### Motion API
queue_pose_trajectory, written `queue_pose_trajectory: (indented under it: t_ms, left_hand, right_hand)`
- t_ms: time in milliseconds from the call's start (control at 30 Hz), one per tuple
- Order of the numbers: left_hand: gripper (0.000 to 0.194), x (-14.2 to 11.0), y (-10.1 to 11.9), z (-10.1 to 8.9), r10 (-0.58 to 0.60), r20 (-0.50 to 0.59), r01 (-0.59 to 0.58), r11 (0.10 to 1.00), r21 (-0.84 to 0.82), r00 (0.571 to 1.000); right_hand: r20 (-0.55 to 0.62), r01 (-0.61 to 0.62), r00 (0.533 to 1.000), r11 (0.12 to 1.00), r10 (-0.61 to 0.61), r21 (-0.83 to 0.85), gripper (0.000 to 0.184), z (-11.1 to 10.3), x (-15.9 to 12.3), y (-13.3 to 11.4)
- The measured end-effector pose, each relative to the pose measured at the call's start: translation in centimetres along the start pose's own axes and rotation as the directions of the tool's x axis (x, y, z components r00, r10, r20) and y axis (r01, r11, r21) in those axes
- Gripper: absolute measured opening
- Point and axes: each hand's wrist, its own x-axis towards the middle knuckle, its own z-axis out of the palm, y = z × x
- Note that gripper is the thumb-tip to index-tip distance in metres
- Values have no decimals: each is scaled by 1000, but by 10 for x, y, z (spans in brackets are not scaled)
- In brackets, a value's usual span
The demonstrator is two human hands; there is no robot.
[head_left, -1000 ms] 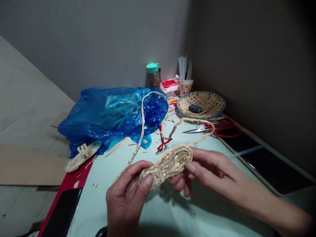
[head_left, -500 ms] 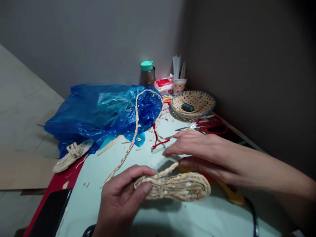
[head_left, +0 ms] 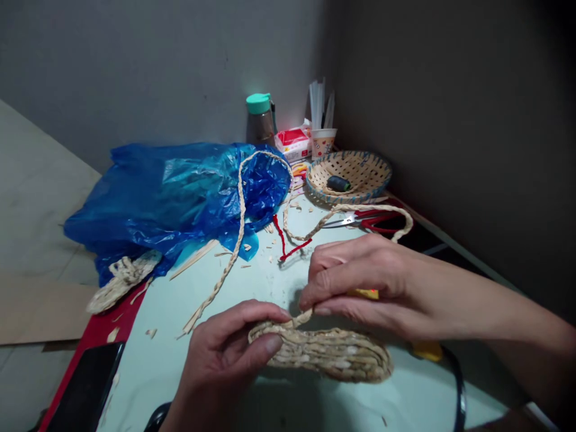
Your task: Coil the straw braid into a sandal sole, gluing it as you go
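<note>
My left hand (head_left: 225, 354) pinches the near left end of a flat oval woven straw piece (head_left: 328, 354) lying low over the pale green table (head_left: 288, 396). My right hand (head_left: 360, 282) is closed, thumb and fingers pinching the braided straw cord (head_left: 238, 228) where it meets the oval's top edge. The cord loops back over the table toward a blue plastic bag (head_left: 180, 192) and past red scissors (head_left: 369, 221). A yellow tool (head_left: 423, 349) lies partly hidden under my right hand.
A woven basket (head_left: 348, 177) with a dark spool stands at the back right. A green-capped jar (head_left: 260, 120), a red box (head_left: 292, 143) and a cup of sticks (head_left: 323, 135) line the wall. Another straw piece (head_left: 119, 281) and a dark phone (head_left: 83, 390) lie left.
The oval piece has been lowered and laid flatter. My right hand left its right end, reached over it, and now pinches the cord at its top edge. The view shifted slightly.
</note>
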Motion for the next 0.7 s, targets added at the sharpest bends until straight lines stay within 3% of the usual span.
queue_pose_trajectory:
  t_ms: [267, 600, 700]
  left_hand:
    - [13, 1, -4, -4, -164, 116, 176, 979, -102, 980]
    - [6, 5, -11, -9, -215, 98, 216, 976, 6, 972]
    - [8, 7, -16, -13, -210, 153, 204, 978, 54, 966]
  right_hand:
    - [79, 181, 982, 978, -173, -105, 18, 1, -4, 2]
    - [158, 169, 977, 972, -143, -166, 18, 4, -4, 5]
    - [170, 170, 976, 964, -136, -204, 22, 6, -3, 5]
